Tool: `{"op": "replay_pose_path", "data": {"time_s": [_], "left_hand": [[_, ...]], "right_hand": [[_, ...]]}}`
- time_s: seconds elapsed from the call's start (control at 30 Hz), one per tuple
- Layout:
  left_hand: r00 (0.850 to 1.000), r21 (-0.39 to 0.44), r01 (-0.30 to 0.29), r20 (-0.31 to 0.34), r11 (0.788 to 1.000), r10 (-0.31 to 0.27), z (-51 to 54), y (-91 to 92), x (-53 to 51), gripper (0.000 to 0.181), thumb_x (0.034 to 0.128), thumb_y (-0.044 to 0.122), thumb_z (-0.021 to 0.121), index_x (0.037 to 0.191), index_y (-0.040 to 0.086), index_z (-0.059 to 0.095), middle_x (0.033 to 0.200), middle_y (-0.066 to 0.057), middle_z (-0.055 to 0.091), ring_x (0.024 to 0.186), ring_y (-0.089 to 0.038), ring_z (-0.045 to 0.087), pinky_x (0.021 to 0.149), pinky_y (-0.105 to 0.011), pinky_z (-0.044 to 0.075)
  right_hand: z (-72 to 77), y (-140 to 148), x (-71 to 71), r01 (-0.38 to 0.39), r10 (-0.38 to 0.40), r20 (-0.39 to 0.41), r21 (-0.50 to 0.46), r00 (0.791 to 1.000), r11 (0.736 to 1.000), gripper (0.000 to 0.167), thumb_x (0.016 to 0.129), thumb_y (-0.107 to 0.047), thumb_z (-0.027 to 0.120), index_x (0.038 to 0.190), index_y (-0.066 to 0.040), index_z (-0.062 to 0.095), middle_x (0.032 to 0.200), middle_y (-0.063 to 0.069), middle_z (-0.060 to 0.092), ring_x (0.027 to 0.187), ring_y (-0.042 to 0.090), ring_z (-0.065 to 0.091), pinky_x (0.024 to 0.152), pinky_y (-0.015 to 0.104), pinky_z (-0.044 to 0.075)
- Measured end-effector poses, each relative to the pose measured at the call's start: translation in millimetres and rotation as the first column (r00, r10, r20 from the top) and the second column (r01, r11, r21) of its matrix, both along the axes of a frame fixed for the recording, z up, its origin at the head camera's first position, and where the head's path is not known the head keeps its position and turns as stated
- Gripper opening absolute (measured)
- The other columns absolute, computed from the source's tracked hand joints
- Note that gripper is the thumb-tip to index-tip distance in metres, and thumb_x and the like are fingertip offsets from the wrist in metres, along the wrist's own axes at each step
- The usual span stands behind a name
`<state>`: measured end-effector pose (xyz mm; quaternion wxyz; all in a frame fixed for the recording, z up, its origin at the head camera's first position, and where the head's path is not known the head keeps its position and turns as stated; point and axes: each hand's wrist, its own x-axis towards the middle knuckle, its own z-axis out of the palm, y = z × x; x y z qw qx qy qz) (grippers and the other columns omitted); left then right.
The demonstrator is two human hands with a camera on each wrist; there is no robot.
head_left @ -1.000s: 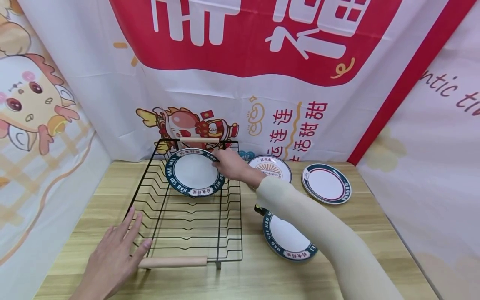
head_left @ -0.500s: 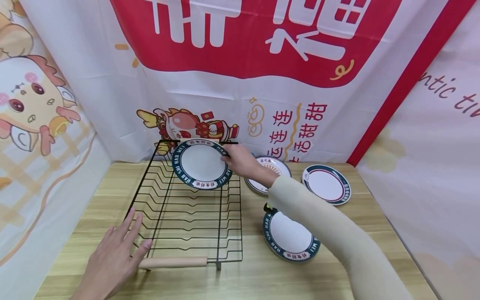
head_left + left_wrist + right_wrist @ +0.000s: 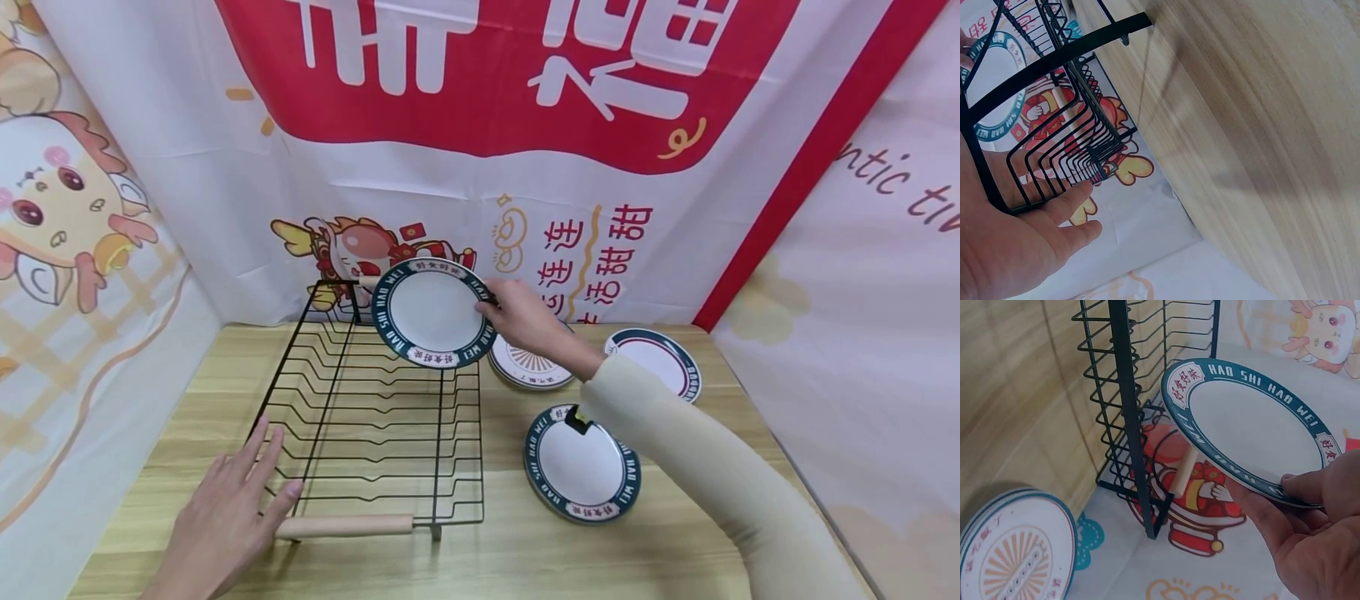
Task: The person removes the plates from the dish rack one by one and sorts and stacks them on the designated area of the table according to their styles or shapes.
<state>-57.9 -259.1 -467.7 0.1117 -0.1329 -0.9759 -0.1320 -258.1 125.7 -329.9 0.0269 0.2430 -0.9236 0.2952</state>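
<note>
A white plate with a dark teal lettered rim [image 3: 435, 312] is held tilted above the far right part of the black wire dish rack [image 3: 375, 421]. My right hand [image 3: 525, 317] pinches the plate's right edge, thumb on its upper face and fingers beneath, as the right wrist view shows with the plate [image 3: 1254, 431]. My left hand [image 3: 225, 508] rests along the rack's near left side, fingers spread and straight. In the left wrist view the left hand [image 3: 1029, 250] touches the rack's wire frame [image 3: 1066, 56]. The rack has light wooden handles [image 3: 345, 524] at its near and far ends.
Right of the rack, a teal-rimmed plate stack [image 3: 581, 467] lies on the wooden table [image 3: 480, 567]. Behind it are stacked sunburst-patterned plates [image 3: 532, 362] and a plate with a red inner ring [image 3: 660, 358]. A printed cloth [image 3: 420, 183] hangs behind the table.
My right hand has lifted the plate up from the rack's far end and carried it to the right. The left hand stays in place.
</note>
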Motion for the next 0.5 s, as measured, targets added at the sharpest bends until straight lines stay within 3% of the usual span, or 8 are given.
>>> {"op": "replay_pose_path", "data": {"time_s": [0.33,0.5], "left_hand": [[1.0,0.0,0.001,-0.002,1.0,-0.001,-0.5,0.1,0.4,0.075,0.1097,0.046,0.052,0.165,-0.001,0.031,0.175,-0.019,0.017,0.143,-0.055,0.041,0.125,-0.021,-0.017],[1.0,-0.005,0.002,-0.004,1.0,-0.002,-1.5,-1.2,-0.8,0.075,0.11,0.046,0.052,0.165,0.0,0.029,0.175,-0.021,0.019,0.143,-0.055,0.041,0.125,-0.021,-0.017]], "right_hand": [[16.2,39,21.1,0.058,-0.058,-0.066,-0.01,0.996,0.998,0.013,0.105,-0.009,0.067,0.109,0.001,0.072,0.086,0.01,0.074,0.067,0.018,0.064,0.059,0.028,0.053],[28.0,65,34.5,0.112,-0.112,-0.029,-0.016,0.993,0.994,0.018,0.106,-0.01,0.066,0.119,0.001,0.072,0.089,0.012,0.074,0.069,0.02,0.064,0.059,0.027,0.054]]}}
